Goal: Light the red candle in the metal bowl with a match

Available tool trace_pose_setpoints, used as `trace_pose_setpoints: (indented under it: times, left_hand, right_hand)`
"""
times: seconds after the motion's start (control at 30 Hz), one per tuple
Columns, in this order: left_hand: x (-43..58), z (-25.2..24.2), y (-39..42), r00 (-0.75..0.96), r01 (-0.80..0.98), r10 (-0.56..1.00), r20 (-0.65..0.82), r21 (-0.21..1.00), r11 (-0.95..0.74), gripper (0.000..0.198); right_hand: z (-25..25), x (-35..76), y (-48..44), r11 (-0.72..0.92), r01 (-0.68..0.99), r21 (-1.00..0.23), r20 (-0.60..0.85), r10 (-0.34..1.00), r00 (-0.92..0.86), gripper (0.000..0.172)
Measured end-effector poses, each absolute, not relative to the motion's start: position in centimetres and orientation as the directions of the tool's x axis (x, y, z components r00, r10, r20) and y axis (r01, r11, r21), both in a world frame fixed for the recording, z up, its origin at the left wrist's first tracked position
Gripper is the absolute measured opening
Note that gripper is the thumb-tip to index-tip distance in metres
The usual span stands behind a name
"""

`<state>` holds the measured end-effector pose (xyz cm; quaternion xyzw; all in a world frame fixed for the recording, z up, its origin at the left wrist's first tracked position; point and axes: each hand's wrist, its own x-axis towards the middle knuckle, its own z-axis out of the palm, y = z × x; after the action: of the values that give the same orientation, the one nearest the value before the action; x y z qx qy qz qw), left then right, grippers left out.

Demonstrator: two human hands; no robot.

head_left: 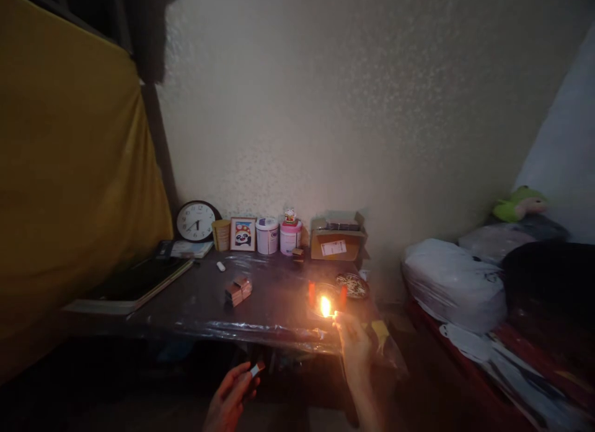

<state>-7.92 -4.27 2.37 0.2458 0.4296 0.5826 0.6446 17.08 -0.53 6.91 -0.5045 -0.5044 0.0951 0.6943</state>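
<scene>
My right hand point(354, 344) pinches a burning match point(326, 307) whose flame glows just over the near right edge of the dark table point(195, 308). Two small red candles point(312, 294) stand on either side of the flame. Below the table edge, my left hand point(232, 392) grips a small matchbox point(256, 369). Several small matchboxes point(238, 290) lie stacked near the table's middle.
Along the wall stand a round clock point(196, 221), a framed panda picture point(243, 234), two tubs point(267, 235), and a cardboard box point(338, 243). A dish of matches point(352, 286) sits right of the flame. Books point(134, 286) lie left. Bags and bedding point(453, 283) fill the right.
</scene>
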Motion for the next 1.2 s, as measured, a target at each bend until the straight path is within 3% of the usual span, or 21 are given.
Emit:
trace_pose_setpoints:
  times: [0.23, 0.5, 1.2]
  left_hand:
    - [-7.9, 2.5, -4.4, -0.032, -0.577, 0.957, -0.288, 0.787, 0.218, 0.042]
    - [-8.2, 1.3, -4.2, 0.0, -0.6, 0.965, -0.262, 0.772, 0.21, 0.035]
    - [-8.4, 1.6, -4.3, 0.005, -0.564, 0.958, -0.287, 0.79, 0.24, 0.037]
  right_hand:
    - [8.1, 16.6, -0.6, 0.426, 0.195, -0.884, 0.461, 0.72, 0.518, 0.012]
    - [8.7, 16.7, 0.5, 0.431, 0.122, -0.894, 0.426, 0.734, 0.528, 0.017]
    - [8.5, 17.1, 6.3, 0.454, 0.146, -0.879, 0.462, 0.734, 0.498, 0.019]
